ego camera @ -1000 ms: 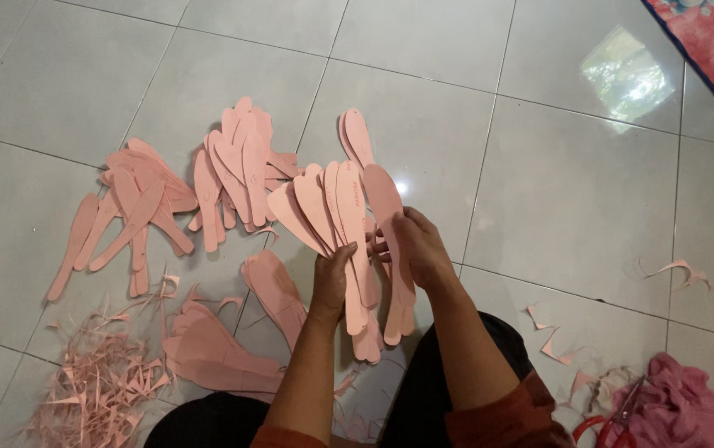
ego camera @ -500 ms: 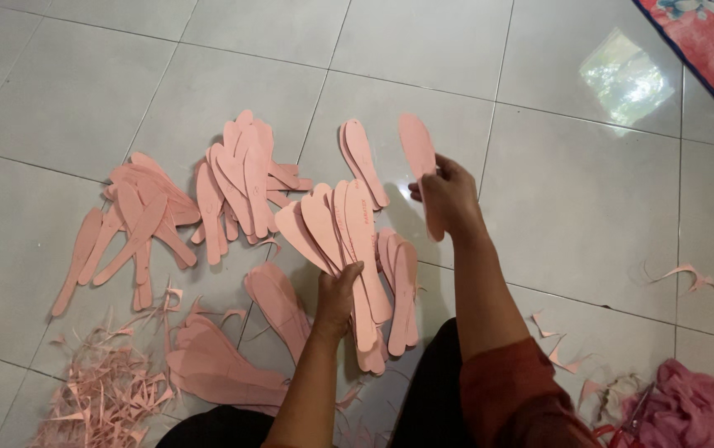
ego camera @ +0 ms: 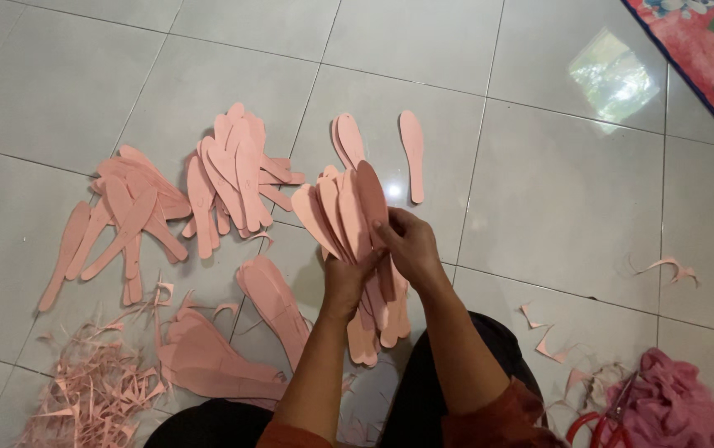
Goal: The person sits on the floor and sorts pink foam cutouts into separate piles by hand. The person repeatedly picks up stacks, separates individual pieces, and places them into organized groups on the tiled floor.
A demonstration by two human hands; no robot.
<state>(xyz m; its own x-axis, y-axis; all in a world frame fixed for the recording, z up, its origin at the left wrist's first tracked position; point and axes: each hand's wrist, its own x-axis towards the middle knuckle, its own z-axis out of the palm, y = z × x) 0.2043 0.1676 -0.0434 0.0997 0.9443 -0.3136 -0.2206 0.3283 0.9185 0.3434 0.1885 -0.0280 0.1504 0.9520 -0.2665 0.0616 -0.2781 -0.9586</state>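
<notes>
Left hand closed around the lower part of a fanned bundle of pink sole-shaped cutouts, held above the tiled floor. Right hand pinching the nearest cutout of that bundle, fingers wrapped over its edge. One single cutout lies flat just beyond the bundle, apart from it. Two loose heaps of cutouts lie to the left. Pink trimmings lower left; red-handled scissors and pink cloth lower right.
</notes>
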